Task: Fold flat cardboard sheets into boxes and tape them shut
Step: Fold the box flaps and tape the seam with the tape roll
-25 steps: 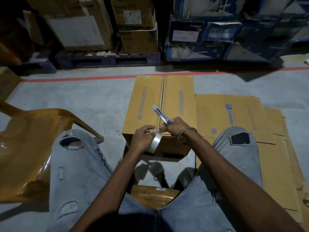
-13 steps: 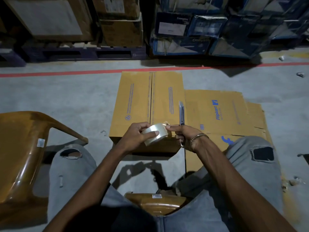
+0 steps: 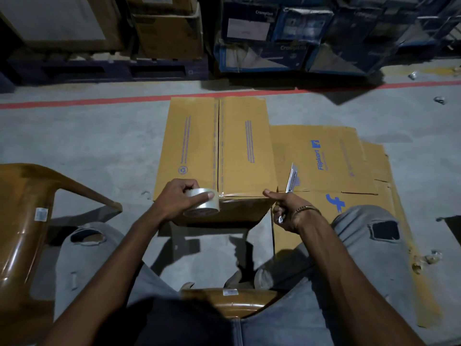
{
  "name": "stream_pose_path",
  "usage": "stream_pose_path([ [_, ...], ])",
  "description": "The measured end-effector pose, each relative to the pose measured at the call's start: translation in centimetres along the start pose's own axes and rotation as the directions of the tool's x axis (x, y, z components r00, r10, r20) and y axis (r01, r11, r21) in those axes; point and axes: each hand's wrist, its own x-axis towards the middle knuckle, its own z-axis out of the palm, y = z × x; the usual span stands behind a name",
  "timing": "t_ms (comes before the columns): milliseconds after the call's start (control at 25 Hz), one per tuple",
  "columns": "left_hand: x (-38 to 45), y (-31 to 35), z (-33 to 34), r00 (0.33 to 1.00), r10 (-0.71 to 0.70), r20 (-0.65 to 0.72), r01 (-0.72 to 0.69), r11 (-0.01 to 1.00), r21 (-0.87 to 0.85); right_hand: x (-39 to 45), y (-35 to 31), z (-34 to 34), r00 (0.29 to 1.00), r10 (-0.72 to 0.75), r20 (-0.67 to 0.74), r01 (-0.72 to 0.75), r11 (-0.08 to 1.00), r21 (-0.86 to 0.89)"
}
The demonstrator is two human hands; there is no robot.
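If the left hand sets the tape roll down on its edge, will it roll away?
Probably yes. The tape roll is a round ring, so on its edge it would likely roll across the flat floor. Laid flat it should stay. It seems light: the left hand holds it with fingertips alone.

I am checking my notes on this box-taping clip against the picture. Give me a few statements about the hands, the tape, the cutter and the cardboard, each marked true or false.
1. The left hand holds the tape roll at the near edge of the box. True.
2. The right hand is empty. False: it holds a utility knife.
3. The box's top flaps stand open. False: they lie closed, meeting along a centre seam.
4. Flat cardboard sheets lie to the right of the box. True.
5. The knife's blade end points away from the person. True.
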Motion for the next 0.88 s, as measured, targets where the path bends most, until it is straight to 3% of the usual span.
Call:
stream_pose_path([
  [120, -0.1, -0.4, -1.3, 0.999, 0.034, -0.002, -0.034, 0.998, 0.062, 1.1, 0.1, -0.5, 1.0, -0.013, -0.022, 0.014, 0.999, 0.045],
  [200, -0.5, -1.3, -2.7, 0.994, 0.027, -0.101, -0.008, 0.982, 0.188, 1.8, -0.4, -1.9, 0.997, -0.007, -0.08, 0.013, 0.997, 0.078],
  [280, -0.9, -2.4, -4.6, 0.985, -0.006, -0.171, 0.038, 0.982, 0.186, 2.2, -0.9, -3.0, 0.988, -0.003, -0.156, 0.017, 0.996, 0.087],
  [400, -1.4, -3.4, -6.3, 0.987, -0.001, -0.164, 0.037, 0.976, 0.213, 2.4, -0.8, -3.1, 0.978, 0.001, -0.209, 0.016, 0.996, 0.082],
  [560, -1.6, -5.3, -8.1, 0.97, 0.025, -0.24, 0.073, 0.917, 0.393, 2.7, -0.8, -3.2, 0.962, 0.007, -0.275, 0.015, 0.997, 0.078],
  [880, -1.1, -7.4, -11.5, 0.961, 0.05, -0.272, 0.127, 0.796, 0.592, 2.5, -0.5, -3.0, 0.939, -0.011, -0.345, 0.056, 0.991, 0.121],
])
